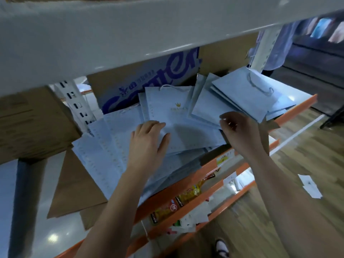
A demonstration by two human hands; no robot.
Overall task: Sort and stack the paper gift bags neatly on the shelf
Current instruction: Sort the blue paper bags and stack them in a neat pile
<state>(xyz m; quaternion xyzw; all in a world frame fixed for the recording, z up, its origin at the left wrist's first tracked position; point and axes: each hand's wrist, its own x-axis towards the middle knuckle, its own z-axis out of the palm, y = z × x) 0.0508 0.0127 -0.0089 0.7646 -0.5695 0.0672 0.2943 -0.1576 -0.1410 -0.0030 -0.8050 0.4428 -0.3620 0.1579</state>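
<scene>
Head view: bags lay fanned across the shelf; left hand pressed flat on them, right hand pinched the edge of a smaller bag. Likely light, slippery, crease-prone; take by folded edges.

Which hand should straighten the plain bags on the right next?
Right. The right hand is at the near edge of the plain bags, fingers curled there; the left hand lies flat on the crown bag, farther away, and probably steadies that pile.
</scene>
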